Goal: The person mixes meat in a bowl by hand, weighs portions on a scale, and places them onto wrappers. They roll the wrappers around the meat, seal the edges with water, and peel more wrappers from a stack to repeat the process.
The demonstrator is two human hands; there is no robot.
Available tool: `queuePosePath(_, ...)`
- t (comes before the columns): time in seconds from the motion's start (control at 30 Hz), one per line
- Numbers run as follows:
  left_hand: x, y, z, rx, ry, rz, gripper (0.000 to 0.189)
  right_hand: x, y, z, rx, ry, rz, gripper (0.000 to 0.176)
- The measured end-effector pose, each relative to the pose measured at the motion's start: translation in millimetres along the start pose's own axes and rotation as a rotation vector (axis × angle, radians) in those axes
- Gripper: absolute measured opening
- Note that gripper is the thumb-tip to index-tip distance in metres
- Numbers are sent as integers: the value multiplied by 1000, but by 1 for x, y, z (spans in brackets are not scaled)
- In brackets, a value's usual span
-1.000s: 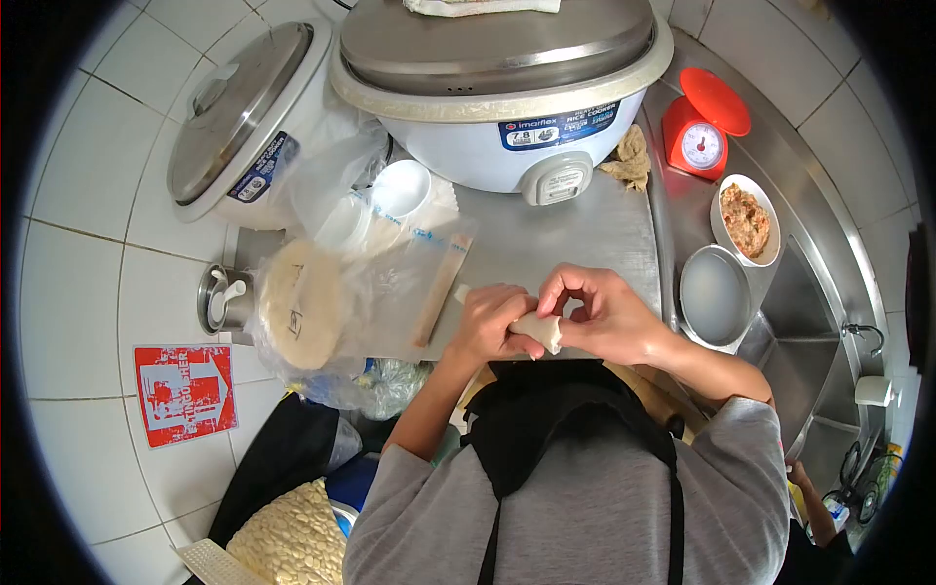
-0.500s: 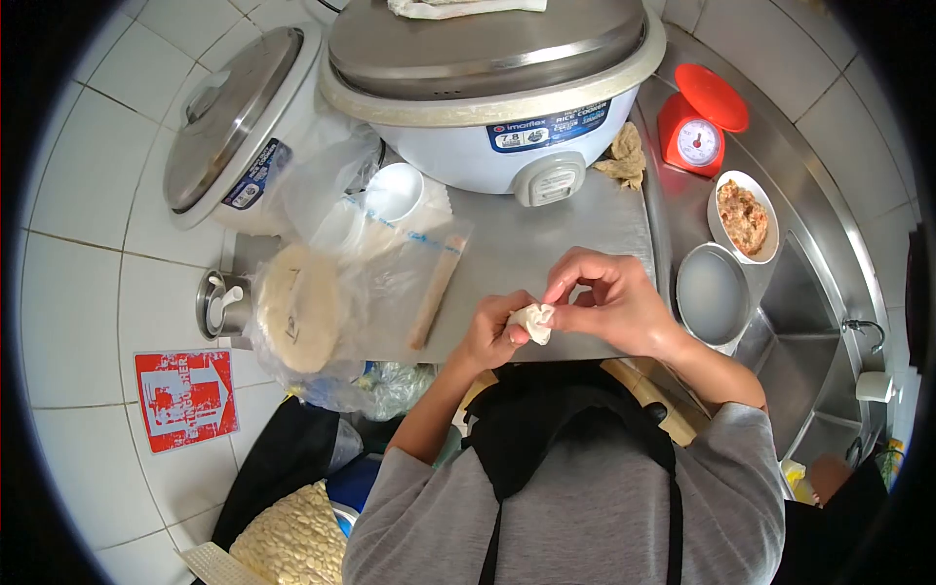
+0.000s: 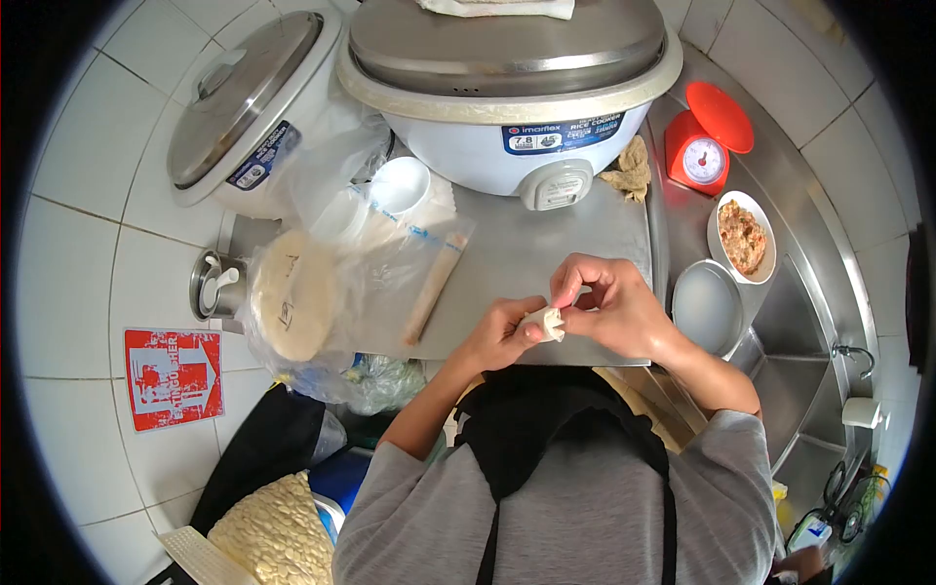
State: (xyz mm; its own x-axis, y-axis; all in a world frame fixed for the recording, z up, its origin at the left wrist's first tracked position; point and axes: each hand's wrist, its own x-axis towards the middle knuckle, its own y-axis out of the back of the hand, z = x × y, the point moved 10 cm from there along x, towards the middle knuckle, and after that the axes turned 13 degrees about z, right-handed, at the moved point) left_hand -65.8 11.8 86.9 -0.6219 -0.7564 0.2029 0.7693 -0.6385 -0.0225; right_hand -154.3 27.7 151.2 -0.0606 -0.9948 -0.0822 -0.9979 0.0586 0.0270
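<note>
A small white dumpling (image 3: 551,325) with a gathered, folded edge is held up near the front edge of the steel table. My left hand (image 3: 502,335) closes around it, thumb on its near side. From the right, the thumb and fingertips of my right hand (image 3: 616,307) pinch its edge. Any filling inside is hidden by the wrapper and fingers. Right of my hands is a metal bowl of cloudy liquid (image 3: 706,310). Just beyond it stands a white bowl (image 3: 713,234) of chunky reddish-brown minced filling (image 3: 743,238). Round pale wrappers (image 3: 291,307) lie stacked in clear plastic at left.
A large rice cooker (image 3: 468,136) fills the table's back, with another cooker (image 3: 244,117) at left. A red scale (image 3: 697,151) and a crumpled cloth (image 3: 631,171) sit at right, beside a steel sink (image 3: 790,317). A wooden rolling pin (image 3: 436,292) lies by the plastic.
My fingers have shifted along the dumpling, which has turned so its folded edge faces right. My right hand still pinches it. The whole view has tilted slightly.
</note>
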Motion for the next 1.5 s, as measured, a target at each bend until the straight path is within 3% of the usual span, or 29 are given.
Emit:
queuePosePath(0.03,-2,0,-7,-67,47,-21,69,0,1,-4,-4,4,-5,9)
queuePosePath(0.13,-2,-2,-2,-150,134,-64,74,-7,-7,-37,-125,270,-185,11)
queuePosePath(0.27,-4,-15,4,-224,172,-175,73,-3,-9,-40,-62,179,-211,11)
queuePosePath(0.33,-6,-18,7,-224,172,-200,73,1,-11,-32,-41,4,-210,14)
queuePosePath(0.53,-14,-32,11,-356,278,-332,76,-3,-16,-44,-81,240,-376,12)
queuePosePath(0.73,-21,-34,6,-376,319,-365,75,-7,-17,-34,-49,195,-510,14)
queuePosePath(0.87,-18,-29,13,-255,306,-325,73,-8,-25,-46,-178,146,-519,17)
queuePosePath(0.97,-18,-28,8,-193,281,-331,71,-13,-30,-58,-358,307,-468,18)
queuePosePath(1.03,-16,-28,12,-205,275,-322,70,-18,-31,-67,-518,516,-393,17)
queuePosePath(1.27,-15,-29,9,-162,209,-318,67,-19,-34,-65,-463,482,-441,15)
queuePosePath(1.33,-13,-26,2,-149,197,-277,67,-20,-35,-68,-625,592,-360,14)
queuePosePath(1.47,-10,-26,7,-230,273,-301,67,-6,-17,-63,-511,455,-328,12)
queuePosePath(1.5,-8,-25,9,-230,273,-301,67,-1,-12,-61,-487,340,-322,12)
